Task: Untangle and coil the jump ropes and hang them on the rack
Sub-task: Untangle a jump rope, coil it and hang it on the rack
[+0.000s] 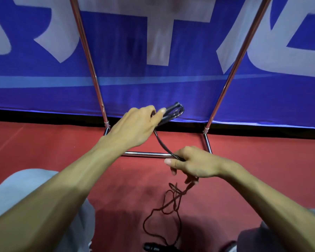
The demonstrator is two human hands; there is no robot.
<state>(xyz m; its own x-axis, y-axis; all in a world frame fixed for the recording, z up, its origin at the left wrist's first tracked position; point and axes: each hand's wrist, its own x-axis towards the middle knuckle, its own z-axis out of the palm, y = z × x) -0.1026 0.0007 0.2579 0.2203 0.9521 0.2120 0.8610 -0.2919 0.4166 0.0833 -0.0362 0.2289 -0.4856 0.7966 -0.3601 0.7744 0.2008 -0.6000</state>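
- The left hand (135, 124) is gripping thin, glossy black loops of the jump rope (173, 110) at frame centre
- The right hand (195, 163), lower right, is gripping the taut strand; the hands are sitting apart
- Slack cord is trailing in tangles across the matte red floor (44, 146) to a black handle (151, 247) at bottom
- The chrome tube rack (147, 154) is standing before a blue fabric banner (116, 51)
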